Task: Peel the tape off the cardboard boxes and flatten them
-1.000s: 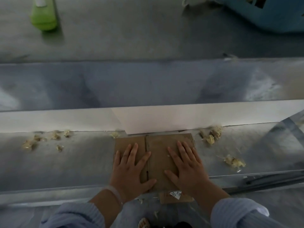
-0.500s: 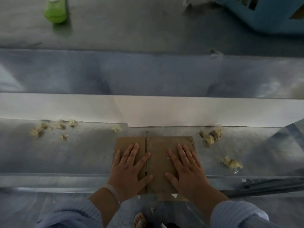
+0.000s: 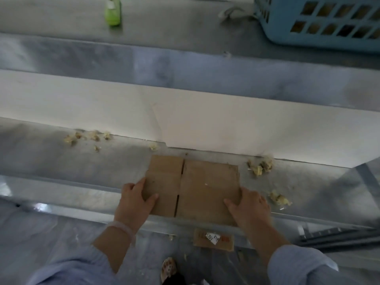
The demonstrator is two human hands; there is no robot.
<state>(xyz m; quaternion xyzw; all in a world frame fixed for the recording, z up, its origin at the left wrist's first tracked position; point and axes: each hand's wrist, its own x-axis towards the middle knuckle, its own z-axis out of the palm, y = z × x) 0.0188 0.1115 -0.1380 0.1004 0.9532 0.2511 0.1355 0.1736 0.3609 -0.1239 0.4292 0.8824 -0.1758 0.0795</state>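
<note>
A flattened brown cardboard box (image 3: 197, 186) lies on the metal table near its front edge, with a slit running down it left of the middle. My left hand (image 3: 135, 200) grips its left edge, thumb on top. My right hand (image 3: 249, 206) grips its right edge, thumb on top as well. Crumpled bits of peeled tape lie around: one clump (image 3: 260, 166) just right of the box, another (image 3: 279, 198) near my right hand, and several (image 3: 86, 137) to the far left.
A white board (image 3: 185, 118) runs across behind the box. A blue basket (image 3: 320, 21) stands at the back right and a green bottle (image 3: 112, 12) at the back left. A small cardboard piece with a white label (image 3: 213, 239) lies below the table's front edge.
Both hands were pressing flat on top of the cardboard; they have slid outward and now grip its left and right edges. The camera view has tilted.
</note>
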